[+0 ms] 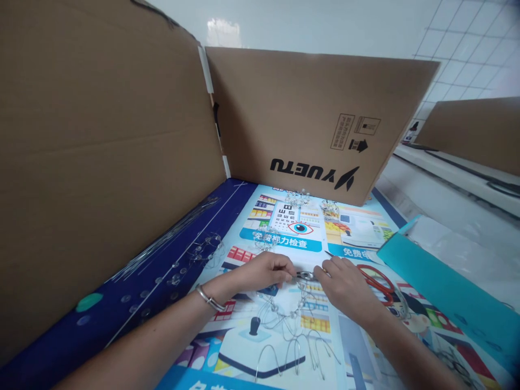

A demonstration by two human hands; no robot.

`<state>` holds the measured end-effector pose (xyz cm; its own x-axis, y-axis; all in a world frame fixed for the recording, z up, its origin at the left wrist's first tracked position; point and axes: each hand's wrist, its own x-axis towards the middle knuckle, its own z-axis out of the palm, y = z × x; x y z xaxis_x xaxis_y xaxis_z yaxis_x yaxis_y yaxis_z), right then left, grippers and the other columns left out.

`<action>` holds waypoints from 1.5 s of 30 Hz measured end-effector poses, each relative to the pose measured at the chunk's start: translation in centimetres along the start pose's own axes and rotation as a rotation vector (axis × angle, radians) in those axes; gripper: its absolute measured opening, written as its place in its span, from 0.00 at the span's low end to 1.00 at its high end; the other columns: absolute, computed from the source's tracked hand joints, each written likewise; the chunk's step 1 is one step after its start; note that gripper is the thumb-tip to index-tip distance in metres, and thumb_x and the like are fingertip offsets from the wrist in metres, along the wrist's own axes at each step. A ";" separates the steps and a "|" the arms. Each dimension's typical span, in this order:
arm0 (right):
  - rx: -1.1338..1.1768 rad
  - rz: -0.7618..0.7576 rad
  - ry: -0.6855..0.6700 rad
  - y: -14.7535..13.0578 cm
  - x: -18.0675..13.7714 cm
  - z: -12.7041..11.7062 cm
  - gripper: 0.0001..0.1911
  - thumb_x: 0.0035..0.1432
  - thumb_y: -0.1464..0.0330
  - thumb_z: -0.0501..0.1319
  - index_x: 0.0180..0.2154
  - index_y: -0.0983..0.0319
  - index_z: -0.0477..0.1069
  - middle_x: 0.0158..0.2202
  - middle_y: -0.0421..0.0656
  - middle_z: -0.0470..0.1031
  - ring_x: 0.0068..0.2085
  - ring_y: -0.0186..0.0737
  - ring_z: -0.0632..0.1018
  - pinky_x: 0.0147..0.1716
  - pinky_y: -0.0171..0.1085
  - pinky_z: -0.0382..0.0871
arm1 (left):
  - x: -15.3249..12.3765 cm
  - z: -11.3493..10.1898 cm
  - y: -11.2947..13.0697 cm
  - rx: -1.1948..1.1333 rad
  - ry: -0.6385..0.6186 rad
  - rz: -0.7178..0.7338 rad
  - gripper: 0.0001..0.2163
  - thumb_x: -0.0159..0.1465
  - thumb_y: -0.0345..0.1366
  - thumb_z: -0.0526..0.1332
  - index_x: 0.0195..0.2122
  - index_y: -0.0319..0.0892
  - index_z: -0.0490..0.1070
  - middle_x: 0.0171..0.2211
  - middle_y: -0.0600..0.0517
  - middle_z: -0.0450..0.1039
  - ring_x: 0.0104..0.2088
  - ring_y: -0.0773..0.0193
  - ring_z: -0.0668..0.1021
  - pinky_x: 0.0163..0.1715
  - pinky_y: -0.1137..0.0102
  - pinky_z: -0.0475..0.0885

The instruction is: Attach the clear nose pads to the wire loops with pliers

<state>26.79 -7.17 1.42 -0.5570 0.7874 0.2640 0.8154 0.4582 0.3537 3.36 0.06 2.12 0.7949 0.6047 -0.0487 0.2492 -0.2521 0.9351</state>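
Observation:
My left hand (266, 271), with a metal bangle at the wrist, pinches one end of a small silver wire piece (305, 275) above a printed poster (284, 238). From the other side my right hand (345, 284) closes its fingers on the same piece and on a thin pointed tool (328, 253). Below the hands a tangle of bent wire loops with clear beads (290, 330) lies on the poster. Red-handled scissors (379, 284) rest just right of my right hand.
Tall cardboard panels stand at the left (101, 162) and at the back (317, 119). Straight wires and clear beads (179, 254) lie along the dark blue strip at the left. Finished beaded wire pieces (298, 199) sit near the back panel. A teal sheet (442, 287) lies at the right.

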 end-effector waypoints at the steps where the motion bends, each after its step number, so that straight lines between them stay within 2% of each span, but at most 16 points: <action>1: 0.001 0.000 0.007 0.0 0.0 0.0 0.09 0.56 0.76 0.53 0.38 0.61 0.67 0.31 0.44 0.67 0.36 0.41 0.65 0.39 0.41 0.55 | 0.0 0.1 0.0 -0.004 0.005 -0.007 0.09 0.59 0.39 0.58 0.35 0.39 0.72 0.23 0.54 0.69 0.23 0.71 0.69 0.24 0.76 0.63; 6: 0.010 -0.002 0.016 -0.1 0.0 0.0 0.09 0.56 0.77 0.53 0.38 0.61 0.67 0.31 0.43 0.67 0.36 0.41 0.65 0.40 0.42 0.55 | 0.0 0.5 0.0 0.049 0.039 -0.034 0.07 0.59 0.36 0.57 0.33 0.39 0.72 0.22 0.55 0.70 0.22 0.71 0.69 0.22 0.77 0.63; 11: 0.021 0.004 0.046 0.0 0.0 0.0 0.09 0.56 0.77 0.52 0.37 0.61 0.67 0.31 0.43 0.67 0.36 0.40 0.66 0.41 0.41 0.55 | -0.1 1.4 0.5 0.287 0.093 0.088 0.06 0.58 0.31 0.56 0.31 0.42 0.73 0.27 0.55 0.74 0.28 0.68 0.72 0.29 0.76 0.64; 15: 0.045 0.021 0.060 -0.1 0.0 -0.1 0.08 0.56 0.77 0.53 0.35 0.61 0.68 0.30 0.43 0.67 0.36 0.39 0.66 0.42 0.41 0.55 | -0.2 1.9 0.7 0.418 0.082 0.167 0.07 0.59 0.31 0.56 0.29 0.43 0.73 0.29 0.54 0.75 0.31 0.66 0.73 0.33 0.74 0.63; 17: 0.063 0.038 0.054 0.0 0.1 0.0 0.08 0.56 0.77 0.53 0.34 0.61 0.68 0.30 0.43 0.67 0.35 0.39 0.65 0.42 0.40 0.55 | -0.1 1.9 0.6 0.374 0.089 0.160 0.06 0.59 0.31 0.56 0.30 0.42 0.72 0.29 0.54 0.74 0.31 0.66 0.73 0.33 0.74 0.63; 20: 0.079 0.055 0.047 0.0 0.1 0.1 0.08 0.55 0.77 0.53 0.33 0.61 0.68 0.29 0.42 0.66 0.35 0.39 0.65 0.41 0.40 0.55 | 0.2 1.4 0.0 0.185 0.106 0.084 0.03 0.58 0.32 0.58 0.32 0.41 0.70 0.27 0.55 0.71 0.28 0.69 0.71 0.28 0.76 0.63; 24: 0.092 0.070 0.053 0.2 0.1 0.3 0.08 0.55 0.76 0.53 0.33 0.61 0.68 0.28 0.43 0.66 0.35 0.39 0.65 0.39 0.38 0.55 | 0.5 0.6 -1.0 0.003 0.076 -0.002 0.07 0.56 0.35 0.60 0.35 0.39 0.66 0.24 0.56 0.68 0.24 0.71 0.68 0.24 0.77 0.62; 29: 0.106 0.083 0.049 0.5 0.0 0.4 0.07 0.54 0.76 0.54 0.32 0.61 0.68 0.28 0.43 0.65 0.35 0.39 0.65 0.38 0.38 0.55 | 0.6 0.2 -1.4 -0.027 0.055 -0.042 0.10 0.55 0.39 0.61 0.33 0.38 0.67 0.23 0.56 0.65 0.23 0.71 0.67 0.24 0.76 0.61; 35: 0.113 0.083 0.031 0.4 0.0 0.4 0.07 0.53 0.77 0.54 0.32 0.61 0.67 0.28 0.43 0.65 0.35 0.39 0.65 0.39 0.39 0.54 | 0.5 0.7 -1.0 -0.064 0.044 -0.040 0.09 0.54 0.38 0.62 0.31 0.38 0.66 0.23 0.57 0.64 0.23 0.73 0.65 0.23 0.77 0.59; 45: 0.118 0.089 0.012 0.3 0.0 0.4 0.07 0.53 0.77 0.53 0.31 0.61 0.67 0.28 0.42 0.65 0.34 0.39 0.64 0.38 0.38 0.53 | 0.6 1.4 -1.0 0.066 0.104 0.003 0.05 0.55 0.34 0.61 0.30 0.39 0.67 0.24 0.57 0.66 0.25 0.72 0.66 0.25 0.77 0.60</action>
<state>27.14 -6.88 1.17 -0.4831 0.8223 0.3008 0.8740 0.4326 0.2211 4.32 -0.40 0.68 0.7348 0.6783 -0.0061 0.2855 -0.3011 0.9098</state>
